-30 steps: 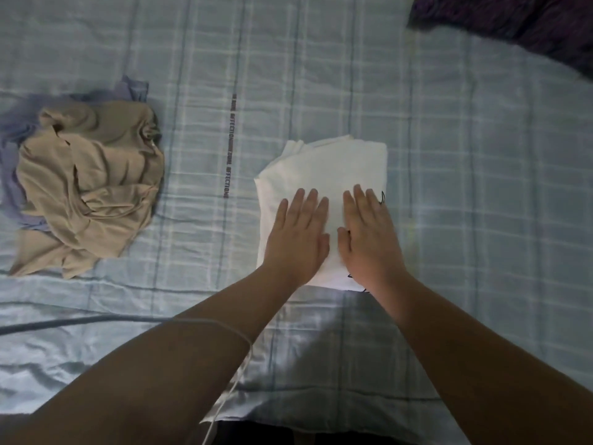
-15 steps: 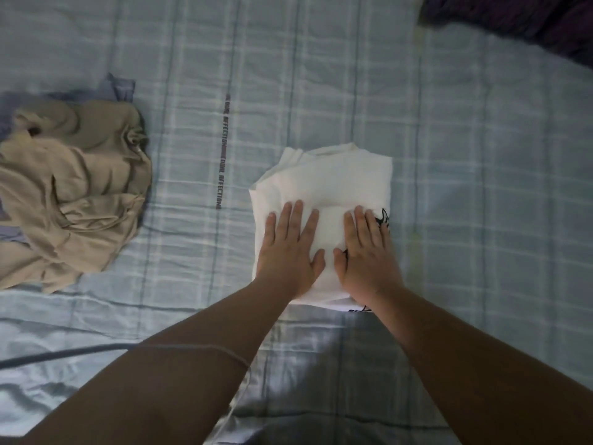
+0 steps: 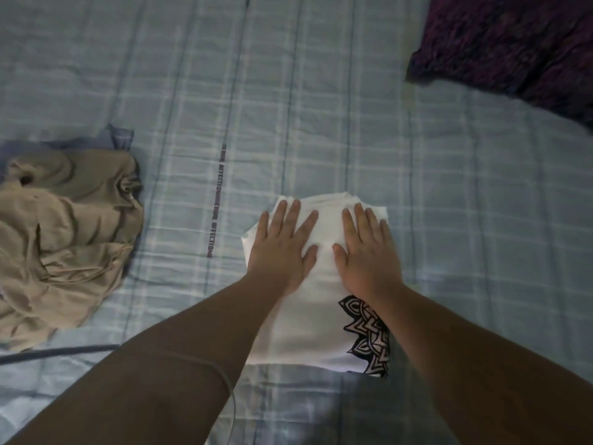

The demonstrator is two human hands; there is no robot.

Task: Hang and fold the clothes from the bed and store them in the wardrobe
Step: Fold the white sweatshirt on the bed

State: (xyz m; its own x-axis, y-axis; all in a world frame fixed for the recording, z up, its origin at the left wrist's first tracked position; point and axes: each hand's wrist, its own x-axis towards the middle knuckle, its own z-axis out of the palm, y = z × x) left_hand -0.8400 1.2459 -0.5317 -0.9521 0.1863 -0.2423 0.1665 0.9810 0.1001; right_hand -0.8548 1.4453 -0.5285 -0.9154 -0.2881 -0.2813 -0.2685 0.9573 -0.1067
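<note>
Head view: both hands, left (image 3: 282, 248) and right (image 3: 369, 252), lie flat with straight fingers on the folded white shirt (image 3: 308, 319), its long axis running toward the viewer

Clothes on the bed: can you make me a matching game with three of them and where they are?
Things:
1. white shirt
2. tan garment
3. purple cloth

Places and states:
A. dark, in the far right corner of the view
B. a crumpled heap on the left
C. folded, pressed flat under the left hand and right hand

Pairs: 1-C, 2-B, 3-A.
</note>
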